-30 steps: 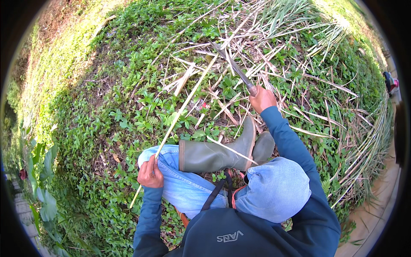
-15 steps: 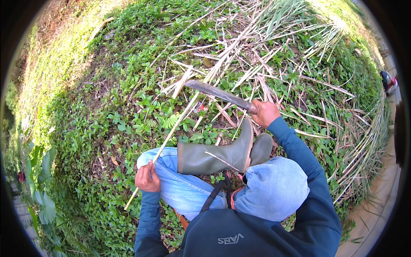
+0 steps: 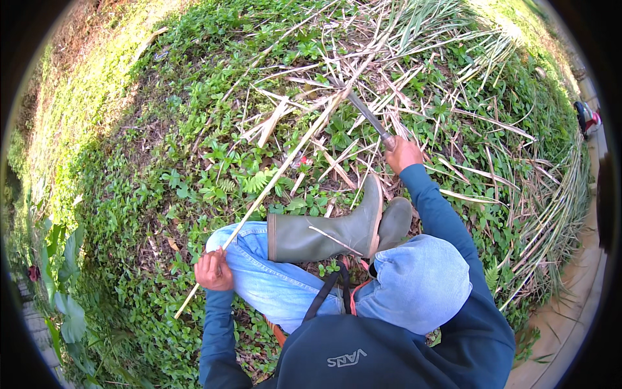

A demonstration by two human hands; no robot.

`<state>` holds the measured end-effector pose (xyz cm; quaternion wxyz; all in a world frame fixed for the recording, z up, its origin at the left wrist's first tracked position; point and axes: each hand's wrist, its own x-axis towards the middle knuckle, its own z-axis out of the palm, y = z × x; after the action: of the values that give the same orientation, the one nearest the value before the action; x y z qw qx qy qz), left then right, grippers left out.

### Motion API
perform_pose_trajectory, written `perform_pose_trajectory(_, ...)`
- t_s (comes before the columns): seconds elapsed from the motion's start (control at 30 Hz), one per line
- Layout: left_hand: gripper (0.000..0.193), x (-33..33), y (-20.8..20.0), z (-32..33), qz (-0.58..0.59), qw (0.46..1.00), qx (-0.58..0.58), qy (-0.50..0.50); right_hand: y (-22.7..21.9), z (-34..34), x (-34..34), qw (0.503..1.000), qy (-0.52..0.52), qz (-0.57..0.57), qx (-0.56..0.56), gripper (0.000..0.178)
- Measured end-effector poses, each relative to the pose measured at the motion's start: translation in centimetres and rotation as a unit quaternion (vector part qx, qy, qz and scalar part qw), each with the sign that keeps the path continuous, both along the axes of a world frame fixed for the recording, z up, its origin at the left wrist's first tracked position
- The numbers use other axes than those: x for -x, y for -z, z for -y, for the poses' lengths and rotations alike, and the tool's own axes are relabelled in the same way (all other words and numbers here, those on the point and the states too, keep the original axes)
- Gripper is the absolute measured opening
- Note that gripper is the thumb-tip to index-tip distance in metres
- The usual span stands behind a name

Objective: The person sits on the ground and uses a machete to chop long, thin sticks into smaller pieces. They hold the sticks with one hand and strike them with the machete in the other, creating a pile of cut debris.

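My left hand (image 3: 214,270) is closed round the lower part of a long pale stalk (image 3: 280,172), beside my left knee. The stalk slants up and away to the right, its near end sticking out below my fist. In my right hand (image 3: 403,155) is the handle of a machete (image 3: 368,115), held out beyond my boots. Its dark blade points away and to the left, meeting the stalk's far stretch; the blade's tip is partly hidden there among stalks. Whether the edge touches the stalk I cannot tell.
My green rubber boots (image 3: 324,236) lie crossed before me, with a thin stick (image 3: 335,240) across one. Dry strips (image 3: 395,97) litter the low green plants ahead. Long green stalks (image 3: 427,26) are heaped at the far right. A pale paved edge (image 3: 570,292) curves along the right.
My right hand has swung the machete, so its blade now points farther away, by the stalk's upper part. My left hand has shifted slightly left and nearer with the stalk.
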<state>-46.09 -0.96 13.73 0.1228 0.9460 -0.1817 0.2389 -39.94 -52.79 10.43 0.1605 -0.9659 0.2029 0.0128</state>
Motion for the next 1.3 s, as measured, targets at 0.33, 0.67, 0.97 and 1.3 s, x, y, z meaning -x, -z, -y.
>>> perform_pose_trajectory(0.33, 0.030, -4.1, -1.0, 4.5, -0.136, 0.988, -0.019, -0.071, 2.6, -1.9, -0.1, 0.997, -0.010, -0.055, -0.058, 0.028)
perform_pose_trajectory(0.67, 0.028, -13.1, 3.8, 12.9, -0.372, 0.922, 0.049, -0.095, 0.1, -5.8, 1.5, 0.977, -0.188, -0.079, -0.062, 0.031)
perform_pose_trajectory(0.97, 0.022, -6.4, 1.2, 8.0, -0.209, 0.969, 0.083, -0.101, 1.2, -2.3, -0.5, 0.993, -0.104, -0.025, -0.042, 0.027)
perform_pose_trajectory(1.3, 0.022, -4.6, 0.7, 7.1, -0.048, 0.995, 0.036, -0.085, -1.0, -6.6, 1.0, 0.981, -0.190, -0.028, -0.039, 0.028)
